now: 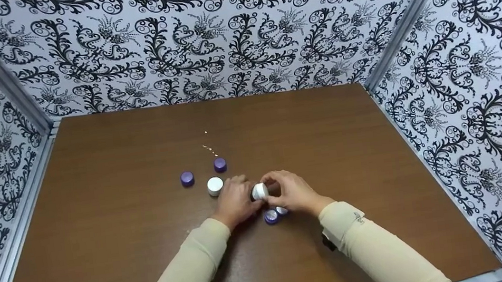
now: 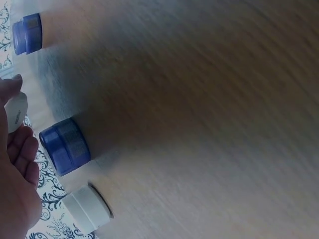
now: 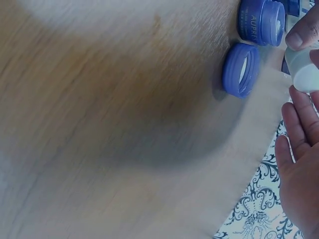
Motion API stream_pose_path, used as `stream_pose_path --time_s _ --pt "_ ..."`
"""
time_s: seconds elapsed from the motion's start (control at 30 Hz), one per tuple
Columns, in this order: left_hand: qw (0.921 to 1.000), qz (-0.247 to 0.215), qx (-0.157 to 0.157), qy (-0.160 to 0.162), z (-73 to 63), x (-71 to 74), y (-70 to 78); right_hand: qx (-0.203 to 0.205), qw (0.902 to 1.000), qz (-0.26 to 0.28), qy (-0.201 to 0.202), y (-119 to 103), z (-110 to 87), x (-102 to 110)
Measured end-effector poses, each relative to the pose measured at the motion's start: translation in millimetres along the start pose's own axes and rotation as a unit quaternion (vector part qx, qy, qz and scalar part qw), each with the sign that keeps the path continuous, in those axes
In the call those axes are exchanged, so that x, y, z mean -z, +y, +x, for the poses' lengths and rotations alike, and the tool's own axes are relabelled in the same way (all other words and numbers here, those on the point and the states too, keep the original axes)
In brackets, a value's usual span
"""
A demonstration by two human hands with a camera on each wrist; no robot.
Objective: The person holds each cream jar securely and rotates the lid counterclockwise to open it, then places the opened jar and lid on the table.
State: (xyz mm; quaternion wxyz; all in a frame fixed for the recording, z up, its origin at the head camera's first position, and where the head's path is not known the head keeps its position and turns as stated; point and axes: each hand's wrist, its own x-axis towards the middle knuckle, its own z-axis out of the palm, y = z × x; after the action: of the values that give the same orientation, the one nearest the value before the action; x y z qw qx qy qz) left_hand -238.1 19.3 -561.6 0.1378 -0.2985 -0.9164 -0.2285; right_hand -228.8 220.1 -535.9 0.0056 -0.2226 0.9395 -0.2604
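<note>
White small jar [image 1: 259, 190] sits between both hands, lifted just above the brown wood table [image 1: 114, 234], near the middle-front of it. Left hand [image 1: 235, 202] pinches it from the left side, fingers curled; right hand [image 1: 292, 192] pinches it from the right, fingers curled over its top. Left wrist view shows the same white jar [image 2: 16, 112] at the fingertips [image 2: 11, 84]; right wrist view shows it too [image 3: 304, 69] under the thumb tip [image 3: 301, 37], with the other fingers lying looser below it. Cannot tell whether it is a jar body or a lid piece that each hand turns.

Just below the hands on the table lies a purple lid [image 1: 270, 216], open side partly up, touching or just beside a small purple jar [image 1: 281, 210] that is mostly hidden by the right hand. Right wrist view gives them clearer: the lid [image 3: 241, 69] stands on edge with its hollow facing the camera, the open jar [image 3: 260, 22] beside it with printed lettering on the side.

Left of the left hand, just beside it, a closed white jar [image 1: 215, 186] stands upright. Further back are two purple jars, one at left [image 1: 187, 178], one at right [image 1: 220, 164], near each other but apart. A few pale specks [image 1: 210, 149] dot the table behind them.

Cream sleeves [image 1: 190, 273] cover both forearms. Black-and-white patterned walls [image 1: 219, 34] enclose the table on three sides.
</note>
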Motion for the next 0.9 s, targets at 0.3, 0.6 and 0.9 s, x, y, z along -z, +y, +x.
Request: stream_pose_path --time_s 0.3,0.6,0.9 --pt "1.0 0.001 -0.001 0.002 0.0 4.7 4.0 -0.033 0.9968 0.072 -0.011 0.5 -2.0 2.6" --pt "0.9997 0.017 -0.008 0.015 -0.5 8.3 6.3 -0.041 0.9951 0.089 -0.016 -1.6 -2.1 3.6" --pt "0.9995 0.018 -0.014 0.02 -1.5 7.3 5.6 -0.042 0.9945 0.095 -0.012 -0.8 -1.0 1.1"
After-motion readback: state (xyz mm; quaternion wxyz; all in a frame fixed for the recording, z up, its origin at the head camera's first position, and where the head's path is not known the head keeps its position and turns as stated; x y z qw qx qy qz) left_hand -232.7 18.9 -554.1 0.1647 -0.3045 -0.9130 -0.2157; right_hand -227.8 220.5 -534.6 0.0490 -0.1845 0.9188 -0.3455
